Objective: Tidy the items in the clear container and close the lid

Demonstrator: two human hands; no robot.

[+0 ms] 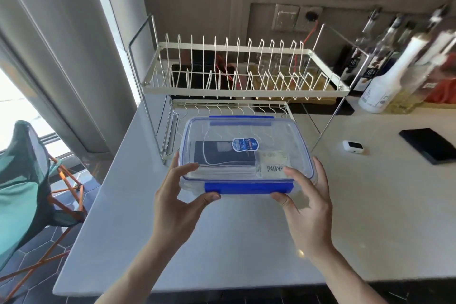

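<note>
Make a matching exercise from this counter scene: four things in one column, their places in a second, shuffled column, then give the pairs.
Things
1. clear container
2. dish rack
3. white bottle
4. black pad

Places
A. far right, among the bottles by the wall
B. between both hands at the counter's front
C. flat on the counter, right of the small white device
D. behind the container, against the wall

Pairs: 1-B, 2-D, 3-A, 4-C
</note>
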